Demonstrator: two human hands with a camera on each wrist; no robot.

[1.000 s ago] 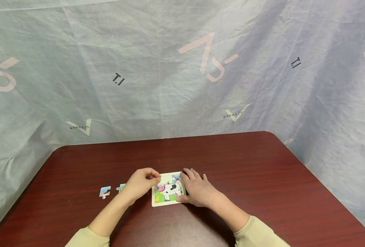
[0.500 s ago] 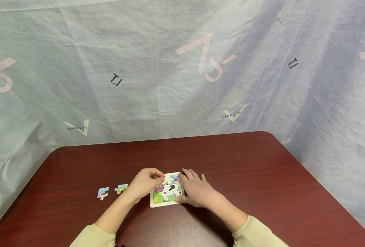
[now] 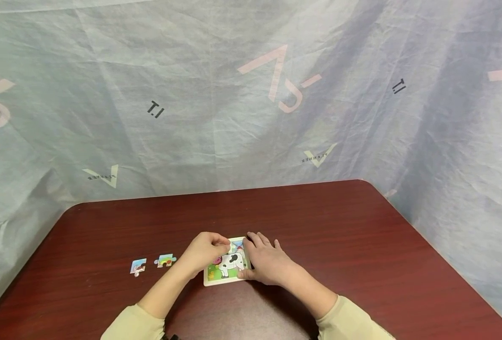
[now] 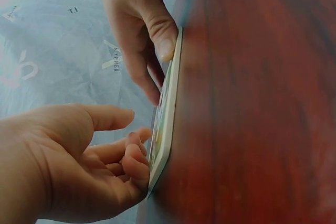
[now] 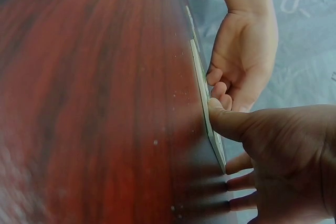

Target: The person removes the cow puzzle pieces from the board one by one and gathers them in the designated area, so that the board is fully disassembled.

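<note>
A small cow jigsaw puzzle in a pale frame (image 3: pixel 227 282) lies on the table between the hands. The left hand (image 3: pixel 205 252) is over its upper left part, fingers bent and thumb near the index finger. In the left wrist view, the left hand (image 4: pixel 79 163) has its lower fingers curled against the puzzle; no piece shows between thumb and index finger. The right hand (image 3: pixel 270 262) rests on the puzzle's right side, fingers spread. In the right wrist view, the thumb of the right hand (image 5: pixel 289 156) presses the frame edge.
Two loose jigsaw pieces lie left of the frame: one blue and white piece (image 3: pixel 138 267) and one blue and green piece (image 3: pixel 165 260). The dark red wooden table (image 3: pixel 340 226) has rounded far corners. A grey printed cloth (image 3: pixel 183 118) hangs behind it.
The left hand has moved to the right over the puzzle's top, uncovering the nearer loose piece. The right hand stays at the frame's right side. The head view has shifted slightly.
</note>
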